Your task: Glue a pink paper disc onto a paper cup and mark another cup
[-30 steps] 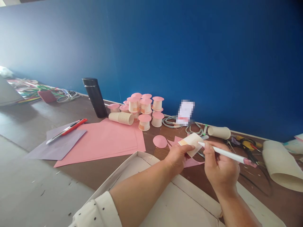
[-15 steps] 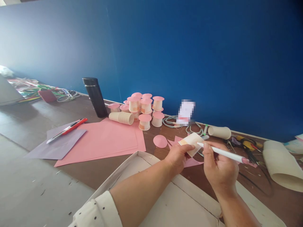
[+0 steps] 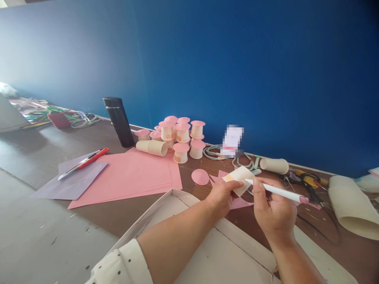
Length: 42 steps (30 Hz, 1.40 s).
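My left hand (image 3: 222,197) is closed around a small paper cup (image 3: 240,175), which lies tilted with its pale side facing up. In my right hand (image 3: 274,209) is a white pen (image 3: 281,192) with a pink end. Its tip meets the cup's side or hovers just over it; I cannot tell which. Left of the cup lies a pink paper disc (image 3: 200,177), and pink paper scraps (image 3: 241,203) show beneath my hands. Farther back, several small cups topped with pink discs (image 3: 181,148) stand stacked in a group.
A nested stack of cups (image 3: 151,148) rests by pink sheets (image 3: 127,177). A red utility knife (image 3: 85,162) lies on purple paper (image 3: 85,185). Behind stands a black flask (image 3: 119,122). An open cardboard box lid (image 3: 213,252) is under my forearms; a large paper tube (image 3: 351,205) lies right.
Almost nothing differs. My right hand and the pen have shifted very slightly to the left, while my left hand keeps the cup in the same place.
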Each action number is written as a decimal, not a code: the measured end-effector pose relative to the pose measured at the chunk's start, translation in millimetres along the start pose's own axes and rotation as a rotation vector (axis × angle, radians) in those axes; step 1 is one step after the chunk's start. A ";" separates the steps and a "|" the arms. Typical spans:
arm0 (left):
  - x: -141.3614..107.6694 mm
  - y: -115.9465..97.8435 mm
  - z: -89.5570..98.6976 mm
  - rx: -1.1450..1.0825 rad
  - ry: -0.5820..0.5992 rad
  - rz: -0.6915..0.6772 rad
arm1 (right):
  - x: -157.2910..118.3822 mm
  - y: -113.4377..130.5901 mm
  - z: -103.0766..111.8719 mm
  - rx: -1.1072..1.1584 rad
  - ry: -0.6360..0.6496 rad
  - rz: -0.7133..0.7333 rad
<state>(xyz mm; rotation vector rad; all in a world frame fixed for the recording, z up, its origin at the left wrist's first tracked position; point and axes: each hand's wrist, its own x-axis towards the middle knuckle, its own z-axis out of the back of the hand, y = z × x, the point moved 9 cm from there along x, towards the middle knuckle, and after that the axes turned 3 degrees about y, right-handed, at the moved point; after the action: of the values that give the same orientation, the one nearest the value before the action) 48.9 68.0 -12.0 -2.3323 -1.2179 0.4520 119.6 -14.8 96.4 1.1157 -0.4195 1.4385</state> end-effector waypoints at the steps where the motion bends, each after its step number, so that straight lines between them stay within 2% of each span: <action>1: 0.1 0.2 -0.1 -0.003 0.002 0.001 | 0.2 0.3 -0.2 -0.002 0.001 0.002; 12: -4.1 -1.8 -2.8 -0.020 -0.032 0.013 | -1.1 0.0 -0.2 0.033 0.002 0.013; 19: -5.7 -0.6 -5.0 -0.093 -0.022 0.045 | -7.3 -7.0 21.8 0.152 -0.180 -0.121; 33: -5.3 -1.6 -8.5 0.020 0.028 0.024 | -6.2 -15.1 10.0 0.122 -0.098 -0.117; 42: -8.3 -2.9 -11.0 0.071 0.020 0.031 | -3.6 -7.6 9.0 0.058 -0.077 -0.063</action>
<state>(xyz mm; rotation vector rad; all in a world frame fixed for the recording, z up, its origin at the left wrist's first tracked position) 47.7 59.8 -0.6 -2.2936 -1.1395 0.4740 129.4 -22.2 95.0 1.2233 -0.3962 1.3633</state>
